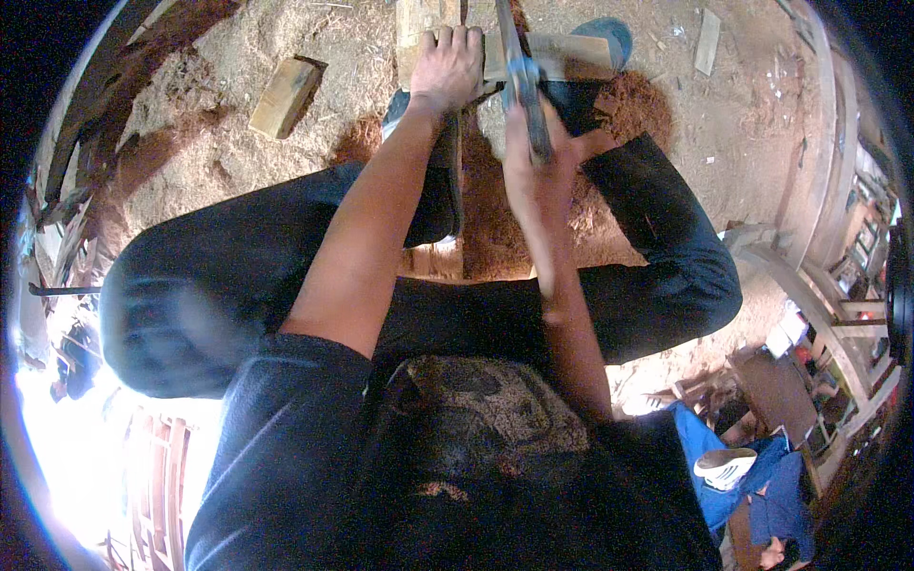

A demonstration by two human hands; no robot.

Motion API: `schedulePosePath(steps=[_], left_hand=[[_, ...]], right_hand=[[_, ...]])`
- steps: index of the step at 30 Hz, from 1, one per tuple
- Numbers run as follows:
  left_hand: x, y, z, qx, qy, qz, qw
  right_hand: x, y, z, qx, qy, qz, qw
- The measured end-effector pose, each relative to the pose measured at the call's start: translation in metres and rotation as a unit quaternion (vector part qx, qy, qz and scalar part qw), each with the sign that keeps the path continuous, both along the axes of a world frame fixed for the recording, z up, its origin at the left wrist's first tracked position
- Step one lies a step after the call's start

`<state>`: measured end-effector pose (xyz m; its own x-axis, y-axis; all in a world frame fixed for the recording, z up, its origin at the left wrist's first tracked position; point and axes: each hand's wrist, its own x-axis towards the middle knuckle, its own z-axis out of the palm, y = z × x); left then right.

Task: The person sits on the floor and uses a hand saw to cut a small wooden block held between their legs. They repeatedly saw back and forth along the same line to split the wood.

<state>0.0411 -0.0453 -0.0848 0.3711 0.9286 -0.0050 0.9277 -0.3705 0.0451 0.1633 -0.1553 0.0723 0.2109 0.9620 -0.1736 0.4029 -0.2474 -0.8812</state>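
Fingers curled over a pale wooden piece (424, 14), my left hand (449, 65) grips it at the top centre. Just to its right my right hand (533, 157) is closed on a long dark tool (524, 86) with a blue part, blurred, perhaps a saw, angled up across a crosswise wooden piece (581, 57). The crosswise piece rests by my dark-shod foot at upper right. I sit with bent legs in dark trousers (181, 285) on dusty ground with reddish shavings.
A short wood block (284, 95) lies at upper left, a narrow offcut (707, 40) at upper right. Timber frames (852, 328) line the right edge and more wood stands at lower left. At lower right another person in blue (776, 514) is partly visible near a white shoe.
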Motion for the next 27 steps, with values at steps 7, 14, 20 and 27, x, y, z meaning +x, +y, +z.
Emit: schedulePosePath(steps=[7, 14, 20, 27], left_hand=[[-0.001, -0.002, 0.027, -0.003, -0.025, 0.007, 1.0], [0.001, 0.001, 0.02, -0.044, 0.026, 0.002, 0.999], [0.002, 0.002, 0.036, -0.088, 0.0, 0.02, 0.996], [0.005, 0.006, 0.03, -0.127, 0.018, 0.026, 0.991]], right_hand=[[0.008, -0.081, 0.012, 0.043, -0.053, 0.022, 0.997], [-0.002, 0.019, 0.018, -0.124, -0.014, 0.035, 0.992], [0.017, -0.094, 0.018, 0.017, -0.025, 0.014, 0.999], [-0.001, -0.037, 0.01, -0.065, -0.066, 0.011, 0.996]])
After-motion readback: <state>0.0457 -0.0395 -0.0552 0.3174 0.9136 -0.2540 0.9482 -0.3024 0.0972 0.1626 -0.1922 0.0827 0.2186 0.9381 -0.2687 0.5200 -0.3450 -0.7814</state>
